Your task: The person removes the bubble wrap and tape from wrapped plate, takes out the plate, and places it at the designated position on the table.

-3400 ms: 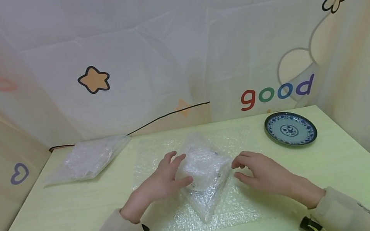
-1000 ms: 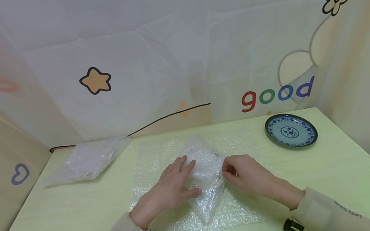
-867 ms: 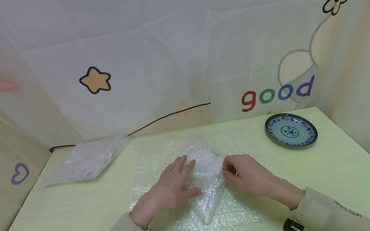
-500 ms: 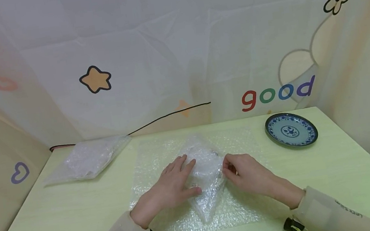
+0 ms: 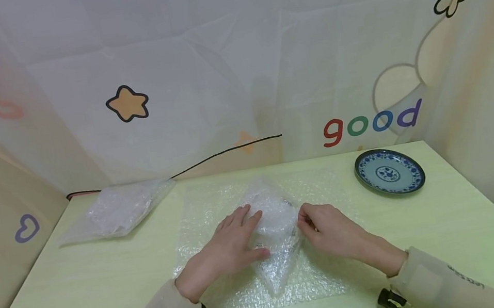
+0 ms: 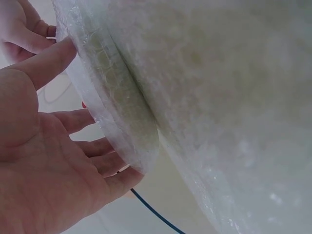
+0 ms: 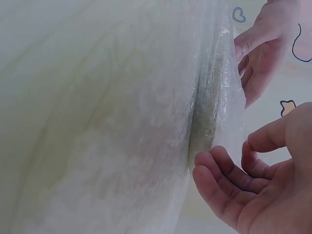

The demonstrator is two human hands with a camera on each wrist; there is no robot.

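A flat bundle of folded bubble wrap (image 5: 277, 223) lies in a diamond shape on a larger bubble wrap sheet (image 5: 200, 207) at the middle of the table. My left hand (image 5: 231, 244) rests on the bundle's left side with fingers spread; in the left wrist view the fingers (image 6: 105, 146) lie along its edge. At the right edge of the bundle, my right hand (image 5: 331, 226) pinches the bubble wrap between thumb and curled forefinger. The right wrist view shows these fingers (image 7: 256, 158) at the wrap's rim, the others loosely bent below.
A blue-patterned plate (image 5: 387, 173) with a dark rim stands at the back right of the pale table (image 5: 82, 290). Back left lies another bubble wrap package (image 5: 119, 212). A printed curtain (image 5: 201, 92) hangs behind and on both sides.
Since the oldest frame, the left hand has come down onto the bundle and the right has moved left, its fingers closing at the wrap's edge. Over the last second both stay nearly still.
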